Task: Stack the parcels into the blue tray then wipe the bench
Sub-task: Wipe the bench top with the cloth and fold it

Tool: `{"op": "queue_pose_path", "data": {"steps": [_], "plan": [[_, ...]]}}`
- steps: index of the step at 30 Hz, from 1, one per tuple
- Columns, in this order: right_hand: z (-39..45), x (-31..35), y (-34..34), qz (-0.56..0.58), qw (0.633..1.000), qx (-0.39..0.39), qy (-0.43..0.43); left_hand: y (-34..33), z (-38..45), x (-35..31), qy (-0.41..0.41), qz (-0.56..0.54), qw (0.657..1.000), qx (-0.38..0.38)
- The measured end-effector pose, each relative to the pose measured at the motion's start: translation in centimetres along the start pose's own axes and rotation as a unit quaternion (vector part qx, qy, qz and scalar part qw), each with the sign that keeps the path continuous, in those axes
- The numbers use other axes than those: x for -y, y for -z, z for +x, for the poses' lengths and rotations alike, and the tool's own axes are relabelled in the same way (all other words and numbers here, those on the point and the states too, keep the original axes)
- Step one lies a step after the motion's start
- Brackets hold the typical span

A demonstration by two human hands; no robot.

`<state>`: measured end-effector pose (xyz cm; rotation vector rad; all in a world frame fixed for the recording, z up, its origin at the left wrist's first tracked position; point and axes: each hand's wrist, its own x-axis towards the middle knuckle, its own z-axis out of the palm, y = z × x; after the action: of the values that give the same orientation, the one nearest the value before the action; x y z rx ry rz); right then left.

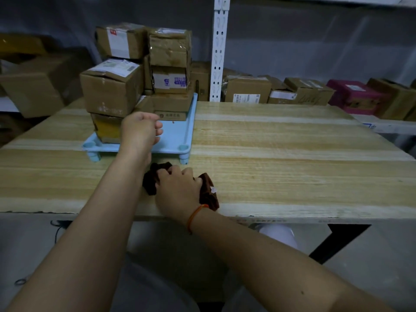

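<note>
Several brown cardboard parcels (112,91) stand stacked on the light blue tray (177,136) at the back left of the wooden bench (281,154). My left hand (140,129) hovers over the tray's front part, fingers loosely curled, holding nothing. My right hand (177,190) grips a crumpled dark brown cloth (208,191) and presses it on the bench just in front of the tray, near the front edge.
A white shelf upright (218,52) rises behind the bench. More cardboard boxes (247,88) and a magenta box (353,97) sit on the shelf behind at the right. A large box (31,86) lies at the far left.
</note>
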<state>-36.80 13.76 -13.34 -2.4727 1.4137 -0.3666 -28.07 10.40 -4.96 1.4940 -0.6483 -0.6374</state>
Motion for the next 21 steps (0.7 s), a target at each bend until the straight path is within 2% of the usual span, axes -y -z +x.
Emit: {"op": "queue_pose_path", "data": {"steps": [4,9,12,15,19,21], "plan": [[1.9,1.9,-0.9,0.001,1.0,-0.004,-0.002,0.6,0.6,0.1,-0.002,-0.015,1.0,0.0],[4.6,3.1,-2.2,-0.06,0.995,-0.044,-0.067,1.8,1.0,0.4,-0.002,-0.008,1.0,-0.003],[5.0,3.1,-2.5,-0.075,0.993,-0.055,-0.074,2.6,1.3,0.3,0.0,-0.011,1.0,-0.019],[4.7,3.3,-2.2,-0.059,0.997,-0.038,-0.028,2.7,1.4,0.0,0.003,-0.023,0.999,-0.024],[2.2,3.8,-2.1,-0.007,0.995,-0.023,0.096,1.5,0.9,-0.4,-0.015,-0.012,1.0,0.011],[1.1,3.4,-2.0,-0.019,0.993,-0.022,0.113,0.5,0.3,-0.6,-0.021,0.0,0.999,0.024]]}}
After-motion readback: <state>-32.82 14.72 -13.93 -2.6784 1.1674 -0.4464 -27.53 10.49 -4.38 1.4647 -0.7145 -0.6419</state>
